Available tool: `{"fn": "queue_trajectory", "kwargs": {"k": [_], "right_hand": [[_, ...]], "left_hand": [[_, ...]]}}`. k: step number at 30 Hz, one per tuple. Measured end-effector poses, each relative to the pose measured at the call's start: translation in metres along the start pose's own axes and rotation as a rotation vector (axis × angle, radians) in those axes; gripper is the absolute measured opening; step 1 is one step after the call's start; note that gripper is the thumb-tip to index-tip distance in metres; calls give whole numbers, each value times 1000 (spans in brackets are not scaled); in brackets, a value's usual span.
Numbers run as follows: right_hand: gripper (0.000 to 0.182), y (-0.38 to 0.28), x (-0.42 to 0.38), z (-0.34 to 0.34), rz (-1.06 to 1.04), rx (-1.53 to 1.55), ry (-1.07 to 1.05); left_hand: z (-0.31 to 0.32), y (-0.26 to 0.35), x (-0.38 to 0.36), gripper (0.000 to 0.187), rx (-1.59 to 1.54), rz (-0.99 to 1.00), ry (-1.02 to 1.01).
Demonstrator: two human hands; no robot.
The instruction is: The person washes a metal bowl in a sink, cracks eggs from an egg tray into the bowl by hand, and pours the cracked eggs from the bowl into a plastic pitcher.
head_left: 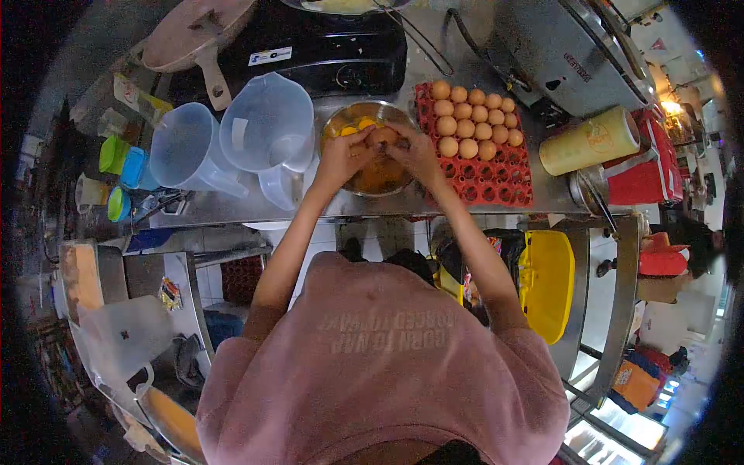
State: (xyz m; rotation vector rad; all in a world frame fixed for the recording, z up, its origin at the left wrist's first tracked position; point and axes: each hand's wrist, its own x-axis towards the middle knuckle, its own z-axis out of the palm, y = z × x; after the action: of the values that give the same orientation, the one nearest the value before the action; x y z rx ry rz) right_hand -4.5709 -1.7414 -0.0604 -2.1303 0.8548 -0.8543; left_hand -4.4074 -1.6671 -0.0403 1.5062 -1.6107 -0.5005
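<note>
Over a round metal bowl my two hands meet around a brown egg. My left hand has its fingers closed on the egg's left side. From the right, my right hand grips the same egg with bent fingers. Yellow yolks and cracked egg lie in the bowl beneath. Just right of the bowl is a red egg tray, with several rows of brown eggs at its back and bare pockets at its front.
Two translucent plastic jugs stand left of the bowl. Behind it sits a black stove, with a pan at the back left. A yellow roll lies right of the tray. The steel counter's front edge runs before me.
</note>
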Motion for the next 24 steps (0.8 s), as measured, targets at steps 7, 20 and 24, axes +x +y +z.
{"fn": "queue_trajectory", "kwargs": {"k": [7,20,24], "right_hand": [[47,-17,14,-38,1,161,-220],[45,-32,14,-34,-259,-29,-105],[40,-9,-17,-24,165,761,-34]], "left_hand": [[-10,-14,-1,37,-266,-177,-39],[-21,54,12,43,100,7,96],[-11,65,18,46,-31,-126,69]]}}
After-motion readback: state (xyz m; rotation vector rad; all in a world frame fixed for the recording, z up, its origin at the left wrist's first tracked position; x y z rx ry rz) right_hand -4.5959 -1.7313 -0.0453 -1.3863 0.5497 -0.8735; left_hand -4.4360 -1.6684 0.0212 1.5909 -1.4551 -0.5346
